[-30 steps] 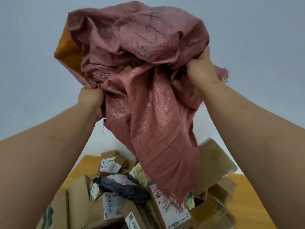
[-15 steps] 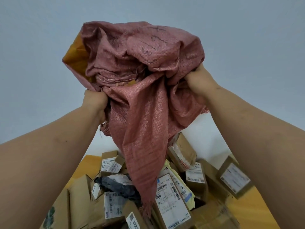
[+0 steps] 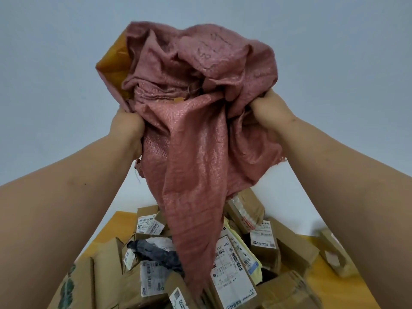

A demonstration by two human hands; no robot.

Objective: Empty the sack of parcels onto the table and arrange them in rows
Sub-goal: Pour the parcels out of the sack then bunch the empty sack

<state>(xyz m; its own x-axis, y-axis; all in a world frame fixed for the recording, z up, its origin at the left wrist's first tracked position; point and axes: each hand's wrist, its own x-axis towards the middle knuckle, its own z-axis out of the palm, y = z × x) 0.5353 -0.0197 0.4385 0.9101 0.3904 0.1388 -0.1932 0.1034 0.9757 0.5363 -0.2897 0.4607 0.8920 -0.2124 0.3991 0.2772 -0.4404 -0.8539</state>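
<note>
Gripping the pink woven sack (image 3: 200, 130) overhead, the left hand (image 3: 127, 126) and right hand (image 3: 267, 108) each close tight on bunched fabric at either side; the sack's loose end hangs between the forearms. Below the hands, parcels (image 3: 231, 270) lie heaped on the wooden table (image 3: 321, 277) — cartons, a yellow mailer (image 3: 249, 253), a dark bag (image 3: 156, 253). The sack looks limp and largely emptied, though its bunched top hides any remainder. No rows are formed — the sorting appears wholly outstanding.

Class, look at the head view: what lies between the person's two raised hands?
The bunched pink sack, gripped by the left hand and right hand.
</note>
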